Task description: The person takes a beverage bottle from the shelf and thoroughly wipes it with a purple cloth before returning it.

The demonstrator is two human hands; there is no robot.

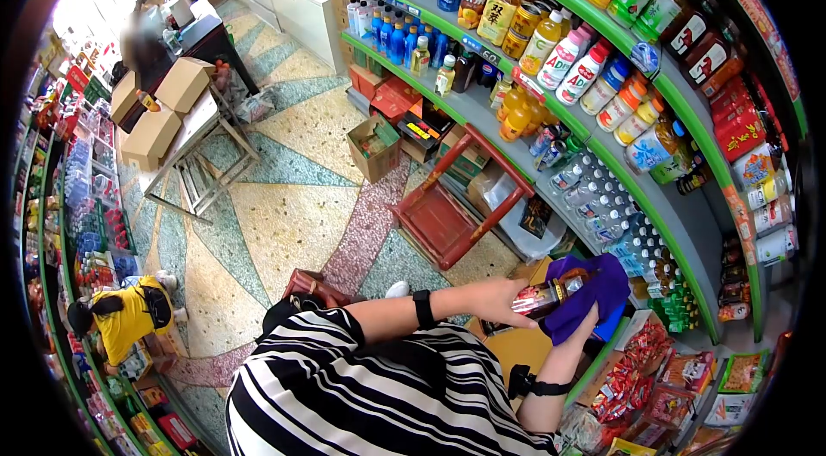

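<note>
My left hand (499, 299) is closed round the lower part of a bottle (540, 298) with a red label and dark contents. A purple cloth (595, 294) wraps the bottle's other end. Under and behind the cloth is my right hand (587, 325), its fingers mostly covered by the fabric. Both hands are above an open cardboard box (516, 351), in front of the drink shelves.
Green-edged shelves (680, 215) of bottles curve along the right. A red wooden chair (443, 219) stands beside a small carton (373, 149). Snack packets (632, 366) lie at lower right. A person in yellow (129, 318) bends at the left shelves; another person (142, 47) is near the desk.
</note>
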